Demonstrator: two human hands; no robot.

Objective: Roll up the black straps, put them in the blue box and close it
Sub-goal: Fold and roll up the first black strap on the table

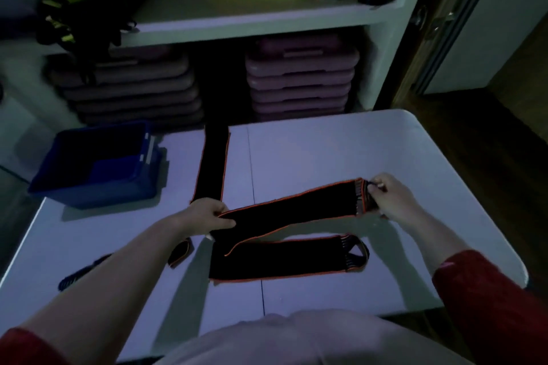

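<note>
Strap (296,213) spans the surface (326,151) centre, pinched by left hand (207,215) at 9 o'clock, right hand (388,197) at 3. Blue box (98,166) sits open at 10. Slack tension risks a loose, crooked roll.

From my remote view: both hands bare, left hand (207,215) and right hand (388,197), no rings or gloves that I can make out in the dim light. Well back from the fingers, dark red sleeves (489,299) sit pushed up past the forearms. Pale, light-coloured garment (296,338) covers the torso.
</note>
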